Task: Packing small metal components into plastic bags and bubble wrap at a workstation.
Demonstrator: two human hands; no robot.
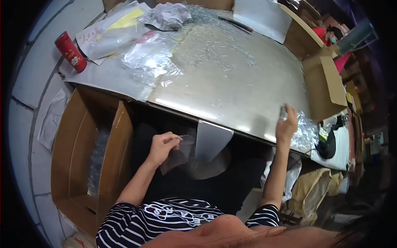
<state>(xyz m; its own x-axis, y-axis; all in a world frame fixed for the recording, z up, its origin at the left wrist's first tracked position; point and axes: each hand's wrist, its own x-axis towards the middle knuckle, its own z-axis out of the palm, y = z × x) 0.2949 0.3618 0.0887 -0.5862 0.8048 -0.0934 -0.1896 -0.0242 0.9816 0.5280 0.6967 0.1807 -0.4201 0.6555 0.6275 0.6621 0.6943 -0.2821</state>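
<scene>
My left hand [164, 148] is over my lap, just off the table's front edge. Its thumb and fingers pinch a thin see-through plastic piece [175, 159] that hangs below them. My right hand [288, 124] is raised over the table's right front, beside a heap of clear plastic scraps [305, 134]. Its fingers are closed around something small and greyish, blurred and too small to name. Between my hands a translucent grey flap [213, 139] hangs from the table edge.
Many thin clear strips [223, 58] lie scattered on the metal table [248, 95]. A red can [70, 51], papers [99, 41] and a dark long tool [235, 24] stand or lie farther off. Cardboard boxes [109, 165] flank my left; another carton [326, 82] is right. A person [326, 36] is beyond.
</scene>
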